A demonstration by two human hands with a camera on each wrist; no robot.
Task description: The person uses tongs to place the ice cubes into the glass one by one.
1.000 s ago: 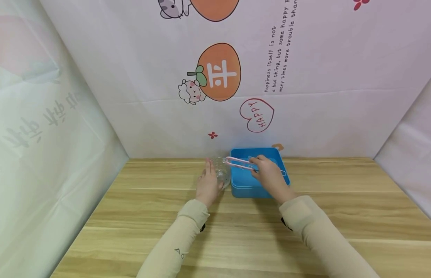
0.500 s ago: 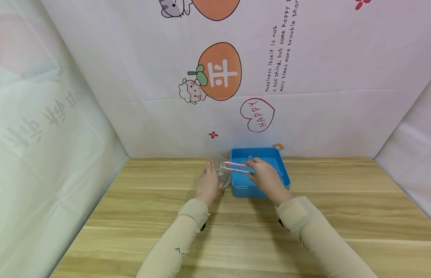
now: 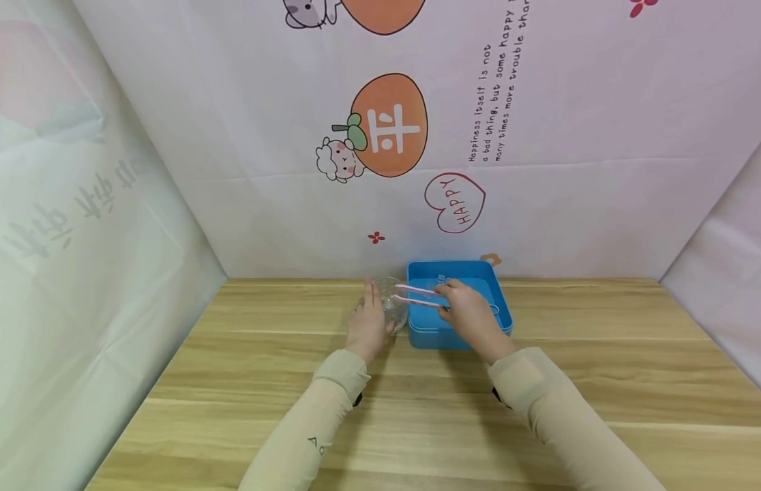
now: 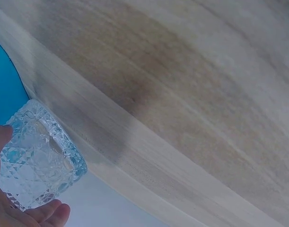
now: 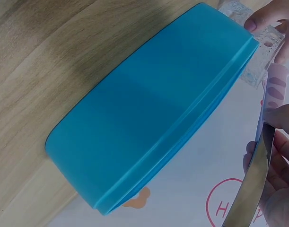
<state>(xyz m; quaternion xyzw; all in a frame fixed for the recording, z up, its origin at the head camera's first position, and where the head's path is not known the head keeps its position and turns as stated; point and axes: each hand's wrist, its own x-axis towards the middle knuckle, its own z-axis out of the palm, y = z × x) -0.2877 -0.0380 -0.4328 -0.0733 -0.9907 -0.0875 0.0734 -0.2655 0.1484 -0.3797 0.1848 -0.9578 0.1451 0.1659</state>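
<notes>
My left hand (image 3: 366, 324) holds a clear cut-glass cup (image 3: 395, 310), thumb on one side and fingers on the other. In the left wrist view, the cup (image 4: 38, 156) shows its diamond-patterned wall between thumb and fingertips. My right hand (image 3: 472, 310) grips a pair of tongs (image 3: 420, 302) with pink arms. Their tips are a little apart over the cup's mouth. The right wrist view shows the tongs' metal strip (image 5: 253, 175) and a patterned pink end (image 5: 276, 85). Whether anything is between the tips is too small to tell.
A blue open box (image 3: 444, 339) stands right beside the cup, partly under my right hand. A small clear piece (image 3: 442, 279) lies in it near the back wall. Behind the wooden table (image 3: 264, 382) rises a printed white cloth (image 3: 282, 204).
My right hand has brought the tongs slightly left and down over the cup. Their tips have spread a little apart in the last half second. My left hand stays on the cup.
</notes>
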